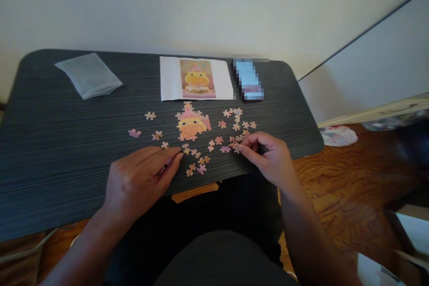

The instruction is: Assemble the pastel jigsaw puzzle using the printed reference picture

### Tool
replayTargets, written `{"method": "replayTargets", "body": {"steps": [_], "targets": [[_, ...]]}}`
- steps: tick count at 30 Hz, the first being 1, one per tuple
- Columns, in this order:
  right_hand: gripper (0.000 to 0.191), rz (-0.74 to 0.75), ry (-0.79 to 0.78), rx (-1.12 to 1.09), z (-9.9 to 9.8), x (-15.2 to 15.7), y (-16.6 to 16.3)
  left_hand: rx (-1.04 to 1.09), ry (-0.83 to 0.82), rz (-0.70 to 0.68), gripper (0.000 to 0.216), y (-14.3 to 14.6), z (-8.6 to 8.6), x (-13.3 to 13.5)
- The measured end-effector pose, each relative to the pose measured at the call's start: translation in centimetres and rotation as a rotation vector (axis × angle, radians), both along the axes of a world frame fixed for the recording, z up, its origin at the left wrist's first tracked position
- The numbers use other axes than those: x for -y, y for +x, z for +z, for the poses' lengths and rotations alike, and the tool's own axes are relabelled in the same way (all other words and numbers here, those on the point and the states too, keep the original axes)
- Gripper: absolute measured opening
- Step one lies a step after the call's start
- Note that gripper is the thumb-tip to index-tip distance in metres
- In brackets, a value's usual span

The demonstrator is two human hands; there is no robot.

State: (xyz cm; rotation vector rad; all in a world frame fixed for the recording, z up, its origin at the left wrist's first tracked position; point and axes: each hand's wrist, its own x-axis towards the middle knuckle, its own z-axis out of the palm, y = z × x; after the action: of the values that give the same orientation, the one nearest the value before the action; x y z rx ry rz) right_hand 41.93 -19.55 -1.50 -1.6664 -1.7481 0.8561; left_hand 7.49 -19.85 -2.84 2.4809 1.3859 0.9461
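A partly joined jigsaw puzzle (191, 125) with a yellow face and a pink pointed hat lies mid-table. Loose puzzle pieces (195, 153) are scattered below it and to both sides. My left hand (139, 183) rests at the near edge of the pieces, thumb and forefinger drawn together; a pinkish bit shows under the fingers, and what they hold is hidden. On the right, my right hand (266, 154) pinches a puzzle piece (237, 148) at its fingertips, among a cluster of other pieces. A printed reference picture (197, 79) lies behind the joined part.
The dark table (60, 143) stands against a pale wall. A translucent plastic bag (89, 76) lies at the back left, and a phone (248, 79) with a blurred-out screen lies right of the picture. Beyond the table's right end is a wooden floor (321, 183).
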Motion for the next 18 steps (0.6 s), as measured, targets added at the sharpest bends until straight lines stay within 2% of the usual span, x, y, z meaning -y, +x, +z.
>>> {"method": "replayTargets", "body": {"steps": [3,6,9,11,12,14,16,18], "targets": [[0.025,-0.155,-0.045,-0.015,-0.1,-0.2,3.4,0.010,-0.043,0.102,0.014,-1.4,0.9,-1.0],[0.032,-0.142,-0.123,0.063,0.0,-0.6,5.4,0.014,-0.056,0.207,0.016,-3.5,1.7,-3.2],[0.029,-0.137,-0.118,0.123,-0.1,-0.9,5.5,-0.072,-0.082,0.333,0.021,-5.6,2.1,-5.6],[0.025,-0.144,-0.102,0.144,-0.2,-1.1,5.2,-0.087,-0.108,0.406,0.016,-6.6,2.4,-7.0],[0.024,-0.147,-0.097,0.144,-0.3,-1.1,5.1,-0.095,-0.178,0.413,0.018,-6.9,2.7,-7.6],[0.022,-0.154,-0.092,0.100,-0.5,-1.4,5.2,-0.128,-0.265,0.419,0.037,-7.0,3.2,-8.7],[0.021,-0.160,-0.076,0.014,-0.6,-1.9,5.6,-0.148,-0.247,0.444,0.065,-6.8,3.6,-9.7],[0.022,-0.167,-0.033,-0.049,-0.8,-2.6,6.0,-0.181,-0.238,0.423,0.080,-6.4,4.0,-10.7]]}}
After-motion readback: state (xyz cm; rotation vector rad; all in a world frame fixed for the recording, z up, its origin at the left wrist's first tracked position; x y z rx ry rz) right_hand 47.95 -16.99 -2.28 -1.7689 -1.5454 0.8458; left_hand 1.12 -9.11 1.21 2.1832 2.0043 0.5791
